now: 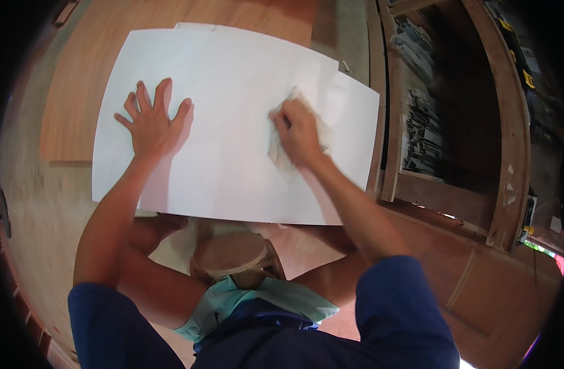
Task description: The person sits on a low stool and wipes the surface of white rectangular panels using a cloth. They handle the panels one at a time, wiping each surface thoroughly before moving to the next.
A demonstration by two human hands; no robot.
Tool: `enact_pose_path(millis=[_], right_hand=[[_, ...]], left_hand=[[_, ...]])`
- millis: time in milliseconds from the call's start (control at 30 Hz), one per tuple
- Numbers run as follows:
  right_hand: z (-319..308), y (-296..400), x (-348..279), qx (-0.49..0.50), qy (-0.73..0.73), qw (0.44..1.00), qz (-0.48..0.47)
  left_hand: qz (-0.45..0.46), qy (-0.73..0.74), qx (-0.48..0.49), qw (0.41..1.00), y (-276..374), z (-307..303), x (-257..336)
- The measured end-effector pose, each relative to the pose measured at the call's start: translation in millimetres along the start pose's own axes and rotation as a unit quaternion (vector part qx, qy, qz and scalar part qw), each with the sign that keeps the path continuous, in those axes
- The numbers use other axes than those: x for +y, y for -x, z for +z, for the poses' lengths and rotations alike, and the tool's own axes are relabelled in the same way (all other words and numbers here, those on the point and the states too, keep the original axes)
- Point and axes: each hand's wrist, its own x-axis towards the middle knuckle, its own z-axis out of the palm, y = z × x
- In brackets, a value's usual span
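A large white sheet or panel (226, 138) lies flat before me, with a second white edge showing beneath it at the top. My left hand (153, 124) rests on its left part, palm down with the fingers spread, holding nothing. On the right part my right hand (298, 131) grips a crumpled pale cloth (282, 154) and presses it against the white surface. The cloth fans out around the hand and its edges are blurred. Both forearms reach across the sheet's near edge.
Wood-grain boards (74, 106) extend under and beyond the sheet. A round wooden stool (231, 251) stands between my legs. To the right is a wooden frame (508, 138) with stacked grey pieces (422, 138) inside. A small white piece (345, 66) lies past the sheet's upper right edge.
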Motion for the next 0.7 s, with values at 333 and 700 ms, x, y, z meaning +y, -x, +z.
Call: enact_pose_path(millis=[333,700], right_hand=[[-34.9,-81.1,67.6,0.094,0.010,0.990,0.108],[-52.8,-74.8,40.7,-0.021,0.021,0.987,0.158]], left_hand=[[0.016,0.011,0.031,0.999,-6.9,12.2,6.9],[0.018,0.011,0.038,0.999,-8.0,8.6,-0.5]])
